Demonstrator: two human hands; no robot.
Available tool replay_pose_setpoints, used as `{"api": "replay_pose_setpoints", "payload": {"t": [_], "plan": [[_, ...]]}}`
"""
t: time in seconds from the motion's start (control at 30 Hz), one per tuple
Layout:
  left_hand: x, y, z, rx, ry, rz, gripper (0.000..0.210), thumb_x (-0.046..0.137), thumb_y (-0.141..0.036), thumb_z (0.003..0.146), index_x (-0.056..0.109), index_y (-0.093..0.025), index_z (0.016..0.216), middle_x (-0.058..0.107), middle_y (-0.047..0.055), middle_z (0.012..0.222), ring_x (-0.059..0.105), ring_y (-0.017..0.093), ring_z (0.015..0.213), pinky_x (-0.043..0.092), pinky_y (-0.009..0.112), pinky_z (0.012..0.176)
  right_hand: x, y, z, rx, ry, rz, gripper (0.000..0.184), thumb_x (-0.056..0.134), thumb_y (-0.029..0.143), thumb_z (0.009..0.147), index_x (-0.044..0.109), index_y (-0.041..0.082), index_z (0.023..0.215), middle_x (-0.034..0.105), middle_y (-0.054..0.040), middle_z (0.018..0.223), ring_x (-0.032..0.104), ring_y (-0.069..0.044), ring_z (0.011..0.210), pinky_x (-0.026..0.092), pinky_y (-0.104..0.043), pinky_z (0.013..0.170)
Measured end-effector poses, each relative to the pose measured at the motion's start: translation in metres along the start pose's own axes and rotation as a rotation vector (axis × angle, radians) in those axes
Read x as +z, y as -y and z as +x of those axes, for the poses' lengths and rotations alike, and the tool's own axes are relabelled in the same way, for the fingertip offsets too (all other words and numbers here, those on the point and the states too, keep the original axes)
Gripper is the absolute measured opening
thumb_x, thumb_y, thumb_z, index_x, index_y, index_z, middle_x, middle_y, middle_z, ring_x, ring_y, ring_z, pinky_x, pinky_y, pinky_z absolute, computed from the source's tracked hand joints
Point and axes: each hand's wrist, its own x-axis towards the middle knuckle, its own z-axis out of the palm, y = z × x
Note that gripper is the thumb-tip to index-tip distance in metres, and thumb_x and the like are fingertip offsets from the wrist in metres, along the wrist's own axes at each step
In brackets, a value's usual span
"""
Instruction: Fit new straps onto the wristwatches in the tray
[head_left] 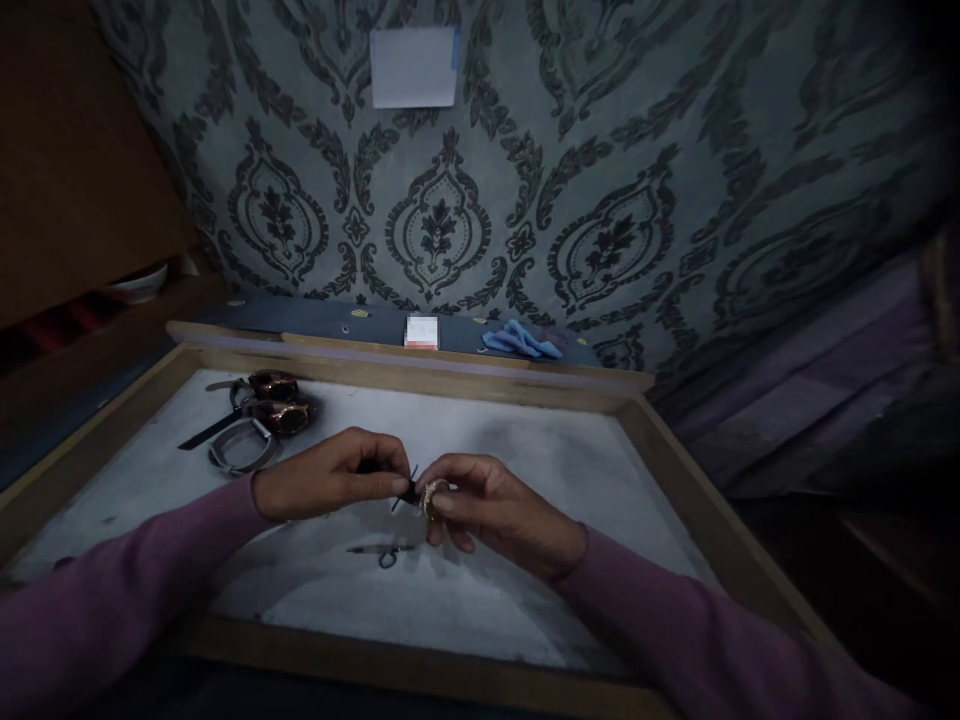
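Note:
Over the middle of a shallow wooden tray, my left hand (334,475) and my right hand (502,510) are close together. The fingers of my right hand are closed around a gold-coloured watch case (432,500) with a glittering rim. My left thumb and fingers pinch a dark strap piece (409,491) at the left side of the case; a thin dark rod sticks out of it. Most of the strap is hidden by the fingers. Below my hands, a slim tool (367,549) lies on the white surface beside a small dark ring (387,559).
Several watches (281,412) with straps lie at the tray's back left, near a grey band (240,447). The tray's raised wooden rim (450,372) surrounds the white surface. Behind it are a small white box (421,332) and a crumpled blue cloth (521,340), against a patterned wall.

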Motion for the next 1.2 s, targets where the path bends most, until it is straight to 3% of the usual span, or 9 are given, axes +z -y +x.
{"api": "replay_pose_setpoints", "payload": {"t": [0.3, 0.63, 1.0, 1.2], "plan": [[-0.0022, 0.0038, -0.0005, 0.057, -0.079, -0.186, 0.024, 0.058, -0.038, 0.088, 0.059, -0.014, 0.09, 0.05, -0.004, 0.066, 0.042, 0.01, 0.059, 0.035, 0.02, 0.053, -0.0012, -0.0011, 0.003, -0.054, -0.102, 0.021, 0.027, 0.082, 0.029, 0.072, 0.067, 0.015, 0.089, 0.068, 0.0005, 0.075, 0.072, -0.014, 0.065, 0.049, -0.017, 0.049], [-0.0007, 0.0043, 0.0024, 0.062, -0.057, -0.175, 0.02, 0.059, -0.033, 0.087, 0.062, -0.014, 0.09, 0.055, -0.002, 0.07, 0.047, 0.01, 0.061, 0.039, 0.021, 0.056, -0.0037, -0.0057, 0.0037, -0.065, -0.057, -0.052, 0.023, 0.079, 0.027, 0.075, 0.066, 0.015, 0.09, 0.069, 0.0002, 0.077, 0.074, -0.015, 0.066, 0.054, -0.018, 0.049], [-0.0039, 0.0077, 0.0031, 0.096, -0.042, -0.174, 0.014, 0.064, -0.026, 0.084, 0.065, -0.012, 0.088, 0.059, -0.001, 0.072, 0.049, 0.009, 0.063, 0.04, 0.019, 0.058, -0.0016, -0.0029, 0.0027, -0.063, -0.026, -0.015, 0.022, 0.078, 0.026, 0.077, 0.067, 0.014, 0.092, 0.071, -0.0004, 0.077, 0.074, -0.014, 0.062, 0.051, -0.014, 0.045], [-0.0031, 0.0055, 0.0019, 0.157, -0.039, -0.168, 0.011, 0.062, -0.022, 0.086, 0.064, -0.013, 0.09, 0.063, 0.001, 0.079, 0.055, 0.011, 0.072, 0.042, 0.021, 0.066, -0.0015, -0.0021, 0.0016, 0.008, 0.023, 0.042, 0.026, 0.08, 0.026, 0.075, 0.064, 0.014, 0.091, 0.073, -0.0021, 0.077, 0.072, -0.013, 0.058, 0.048, -0.014, 0.042]]}}
